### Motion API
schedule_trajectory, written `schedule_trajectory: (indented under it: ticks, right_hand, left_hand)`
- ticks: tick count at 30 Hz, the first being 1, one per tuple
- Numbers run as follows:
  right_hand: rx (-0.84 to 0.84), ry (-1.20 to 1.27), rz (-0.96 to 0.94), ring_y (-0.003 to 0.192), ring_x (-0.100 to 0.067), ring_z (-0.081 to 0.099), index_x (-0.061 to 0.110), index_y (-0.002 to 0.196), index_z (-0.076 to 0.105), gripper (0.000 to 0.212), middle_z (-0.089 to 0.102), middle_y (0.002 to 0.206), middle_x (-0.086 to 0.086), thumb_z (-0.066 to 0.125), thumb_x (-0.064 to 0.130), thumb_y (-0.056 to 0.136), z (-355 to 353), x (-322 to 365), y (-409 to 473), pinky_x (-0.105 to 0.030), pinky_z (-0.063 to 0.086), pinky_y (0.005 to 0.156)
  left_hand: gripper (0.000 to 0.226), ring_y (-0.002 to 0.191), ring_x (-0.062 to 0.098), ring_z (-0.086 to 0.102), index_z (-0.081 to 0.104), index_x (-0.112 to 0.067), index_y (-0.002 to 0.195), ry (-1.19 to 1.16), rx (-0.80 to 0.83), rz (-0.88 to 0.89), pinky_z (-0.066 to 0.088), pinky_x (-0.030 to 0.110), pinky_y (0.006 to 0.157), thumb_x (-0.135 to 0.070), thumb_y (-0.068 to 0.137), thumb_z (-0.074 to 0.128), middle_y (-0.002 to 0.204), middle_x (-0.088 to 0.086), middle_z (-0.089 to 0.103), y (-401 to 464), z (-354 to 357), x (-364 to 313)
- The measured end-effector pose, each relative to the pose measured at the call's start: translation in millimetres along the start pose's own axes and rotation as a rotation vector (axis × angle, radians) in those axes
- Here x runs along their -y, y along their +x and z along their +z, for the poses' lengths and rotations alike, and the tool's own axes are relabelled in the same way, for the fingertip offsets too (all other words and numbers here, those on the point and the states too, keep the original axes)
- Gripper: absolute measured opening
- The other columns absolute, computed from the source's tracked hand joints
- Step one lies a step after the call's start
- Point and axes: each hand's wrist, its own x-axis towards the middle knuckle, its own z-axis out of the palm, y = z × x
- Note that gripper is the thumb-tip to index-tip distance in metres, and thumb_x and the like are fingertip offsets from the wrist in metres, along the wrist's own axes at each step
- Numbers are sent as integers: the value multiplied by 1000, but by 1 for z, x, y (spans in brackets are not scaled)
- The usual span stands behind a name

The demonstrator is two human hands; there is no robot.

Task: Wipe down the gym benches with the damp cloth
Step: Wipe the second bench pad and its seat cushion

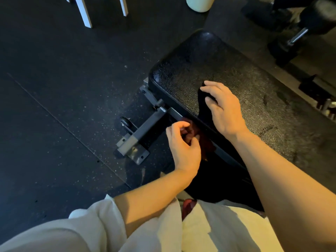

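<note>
A black textured bench pad [209, 66] runs from the upper middle to the right. A dark cloth [201, 99] lies on the pad near its front edge and drapes over the side. My right hand [223, 110] rests on top of it, thumb and fingers closed around the fabric. Lower down, beside the pad's edge, a reddish part of the cloth [207, 145] hangs, and my left hand [183, 146] has its curled fingers pinched on it. Wet streaks show on the pad to the right of my right hand.
The bench's grey steel foot [143, 130] with a small wheel [125, 122] sits on the black speckled rubber floor at the left. White legs [84, 11] and a pale container [199, 3] stand at the top. A dumbbell [298, 35] lies at the upper right.
</note>
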Motion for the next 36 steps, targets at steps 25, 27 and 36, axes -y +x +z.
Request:
schedule_trajectory:
  ticks: [25,27,36]
  right_hand:
    - [86,-276,-29,126,-23,44,6,124,61,36,55,133,-8,62,17,89,-14,21,6,-31,34,104]
    - [122,-296,-68,127,-24,44,4,125,60,39,54,134,-9,63,18,88,-9,28,12,-32,34,105]
    - [195,-407,-164,136,-19,34,10,136,51,51,43,145,-3,61,31,91,-13,41,53,-30,25,112]
  left_hand:
    - [36,100,-13,49,56,-27,106,-37,-250,74,36,1,86,1,85,64,107,-9,50,67,-32,-24]
    - [42,101,-9,50,53,-34,102,-19,-181,96,37,2,86,2,85,65,106,-10,51,58,-36,-16]
    - [38,110,2,56,62,-25,113,43,-116,369,43,17,97,3,87,62,114,-8,61,146,-73,-32]
